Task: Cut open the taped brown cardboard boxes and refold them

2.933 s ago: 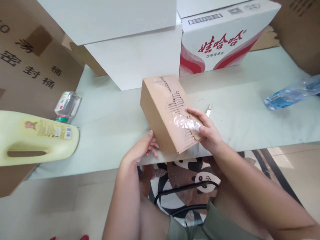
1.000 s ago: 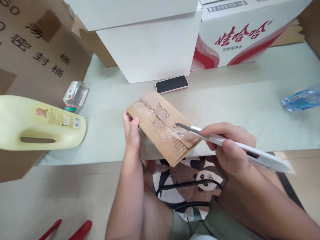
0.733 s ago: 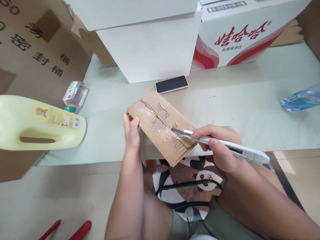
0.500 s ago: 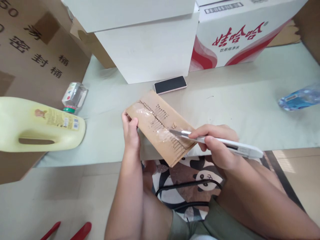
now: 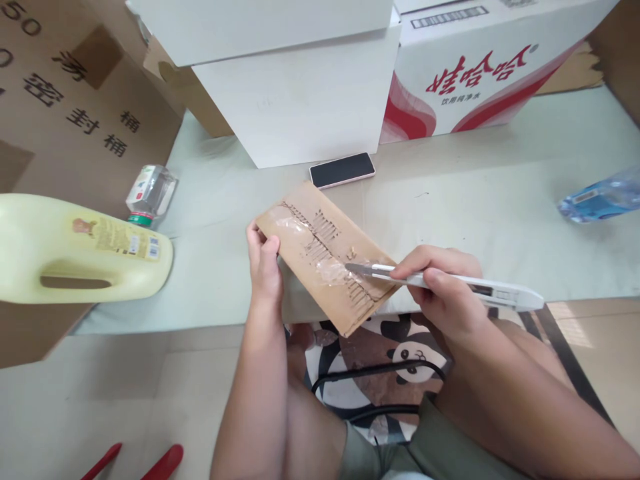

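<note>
A small brown cardboard box is tilted over the table's front edge, with clear tape and torn, ridged strips along its middle seam. My left hand grips its left end, thumb on the upper face and the other fingers partly hidden behind. In my right hand is a white utility knife, held with the forefinger stretched along its front. The knife's blade lies over the tape near the seam, toward the box's right end; whether it touches cannot be made out.
A black-screened phone lies beyond the box, before a white carton and a red-and-white carton. To the left are a pale yellow jug and a small clear bottle. A blue-labelled bottle lies at right.
My right hand and the utility knife have shifted slightly to the right, and the blade lies flatter across the tape. The box stays in my left hand, almost unmoved.
</note>
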Tool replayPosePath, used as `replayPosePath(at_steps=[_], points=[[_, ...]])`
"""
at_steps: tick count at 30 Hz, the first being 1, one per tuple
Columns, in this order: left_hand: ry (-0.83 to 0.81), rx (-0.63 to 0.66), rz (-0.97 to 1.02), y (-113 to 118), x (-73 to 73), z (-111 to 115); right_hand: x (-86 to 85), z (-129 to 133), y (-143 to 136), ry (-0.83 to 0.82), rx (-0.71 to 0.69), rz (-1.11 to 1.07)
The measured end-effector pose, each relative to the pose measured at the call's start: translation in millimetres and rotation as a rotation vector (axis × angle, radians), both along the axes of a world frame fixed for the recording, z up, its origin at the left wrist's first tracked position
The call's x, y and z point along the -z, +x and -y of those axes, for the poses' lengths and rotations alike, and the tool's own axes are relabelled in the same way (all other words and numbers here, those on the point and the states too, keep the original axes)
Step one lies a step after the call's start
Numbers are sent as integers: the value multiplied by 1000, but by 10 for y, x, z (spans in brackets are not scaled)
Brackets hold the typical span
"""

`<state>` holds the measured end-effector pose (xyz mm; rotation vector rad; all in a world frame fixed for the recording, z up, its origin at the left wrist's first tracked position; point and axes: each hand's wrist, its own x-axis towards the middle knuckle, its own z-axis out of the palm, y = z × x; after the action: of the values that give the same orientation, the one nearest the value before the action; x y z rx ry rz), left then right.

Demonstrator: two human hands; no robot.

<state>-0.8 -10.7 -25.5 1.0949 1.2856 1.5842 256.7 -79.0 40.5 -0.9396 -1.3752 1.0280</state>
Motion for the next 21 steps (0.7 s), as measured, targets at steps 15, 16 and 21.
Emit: replayPosePath(at_steps=[15, 16, 21], points=[[0, -12, 18, 17, 0, -11, 7, -12, -3, 32, -31, 2], [4, -11, 10, 16, 1, -10, 11, -13, -5, 13, -30, -21], [-6, 9, -11, 8, -2, 1, 9, -25, -6, -64, -2, -71]])
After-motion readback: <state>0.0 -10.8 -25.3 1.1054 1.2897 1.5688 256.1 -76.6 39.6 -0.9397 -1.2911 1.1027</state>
